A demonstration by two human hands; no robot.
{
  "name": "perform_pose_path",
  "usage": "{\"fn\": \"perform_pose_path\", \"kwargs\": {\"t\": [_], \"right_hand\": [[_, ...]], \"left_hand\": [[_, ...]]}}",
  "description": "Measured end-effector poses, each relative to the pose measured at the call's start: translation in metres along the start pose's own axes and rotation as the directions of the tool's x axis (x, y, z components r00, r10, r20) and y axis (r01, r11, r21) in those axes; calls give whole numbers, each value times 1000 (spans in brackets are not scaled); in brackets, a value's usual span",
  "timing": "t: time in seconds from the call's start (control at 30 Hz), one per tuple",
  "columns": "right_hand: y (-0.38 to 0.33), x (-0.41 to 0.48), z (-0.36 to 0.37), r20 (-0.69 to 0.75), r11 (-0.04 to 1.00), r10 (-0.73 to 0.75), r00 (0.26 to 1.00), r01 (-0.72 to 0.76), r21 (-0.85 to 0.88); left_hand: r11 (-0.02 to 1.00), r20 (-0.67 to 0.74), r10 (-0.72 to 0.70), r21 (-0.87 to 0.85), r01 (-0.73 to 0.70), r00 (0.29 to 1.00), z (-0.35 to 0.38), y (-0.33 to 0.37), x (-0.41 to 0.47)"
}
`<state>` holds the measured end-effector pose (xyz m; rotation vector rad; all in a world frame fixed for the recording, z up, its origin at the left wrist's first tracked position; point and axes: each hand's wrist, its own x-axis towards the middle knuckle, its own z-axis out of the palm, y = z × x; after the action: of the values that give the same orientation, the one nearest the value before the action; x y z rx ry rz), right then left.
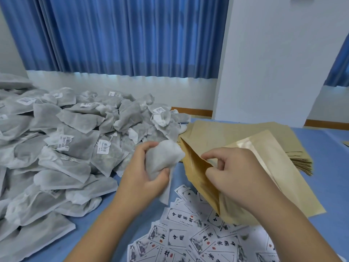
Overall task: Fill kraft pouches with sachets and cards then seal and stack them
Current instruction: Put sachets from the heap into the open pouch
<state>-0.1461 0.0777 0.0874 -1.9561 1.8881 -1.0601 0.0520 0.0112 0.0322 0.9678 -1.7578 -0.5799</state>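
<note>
The left hand (145, 173) grips a white sachet (162, 161) just beside the mouth of a kraft pouch (200, 178). The right hand (234, 173) pinches that pouch's rim open, above the scattered cards (188, 237) on the blue table (332, 178).

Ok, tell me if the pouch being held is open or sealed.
Open: the right hand pinches one wall of the kraft pouch, spreading its mouth toward the sachet in the left hand.

The sachets (75, 148) are made of matt, fibrous non-woven cloth, the pouch (200, 178) of matt kraft paper, its window (264, 152) seemingly glossy film; smooth printed paper cards (188, 237) lie on the table's (330, 176) matt blue covering.
</note>
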Motion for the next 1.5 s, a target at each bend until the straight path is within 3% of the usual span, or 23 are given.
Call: {"fn": "perform_pose_path", "kwargs": {"t": [0.07,0.17,0.3,0.5,0.57,0.7,0.77,0.83,0.93,1.1,1.27,1.33,1.5], "right_hand": [[0,0,-1,-2,1000,-10,1000,10,-10],[-2,0,-1,-14,999,-37,999,36,-24],[-2,1,0,-7,998,-38,999,37,-43],[-2,1,5,9,998,-29,1000,29,-62],[-2,0,7,6,997,-41,999,41,-65],[2,3,3,-89,998,7,996,-12,-62],[4,5,-1,-109,998,22,994,-28,-50],[3,5,-2,-101,998,35,994,-39,-40],[3,5,0,-105,998,52,993,-56,-28],[5,6,1,-118,997,70,991,-72,-11],[8,8,0,-110,998,68,992,-68,0],[7,8,0,-106,998,63,992,-62,10],[9,8,-2,-121,997,70,990,-71,0]], "left_hand": [[993,1,114,-30,-114,993,0,13,-5],[972,122,231,1,-233,965,8,20,-12],[986,268,165,-41,-160,949,16,24,-12],[970,452,33,200,-138,891,23,26,-6],[958,418,-8,264,-113,908,31,31,1],[986,48,-115,130,108,992,42,42,12],[984,-7,-151,96,151,988,44,41,12],[981,44,-190,44,188,981,44,41,9],[973,235,-216,-29,229,948,46,43,7],[997,394,-75,10,77,916,49,46,2],[994,665,-69,-16,107,744,39,33,-3],[993,684,-75,-15,117,726,39,27,-6],[964,500,-234,8,266,834,38,15,-15]]}}
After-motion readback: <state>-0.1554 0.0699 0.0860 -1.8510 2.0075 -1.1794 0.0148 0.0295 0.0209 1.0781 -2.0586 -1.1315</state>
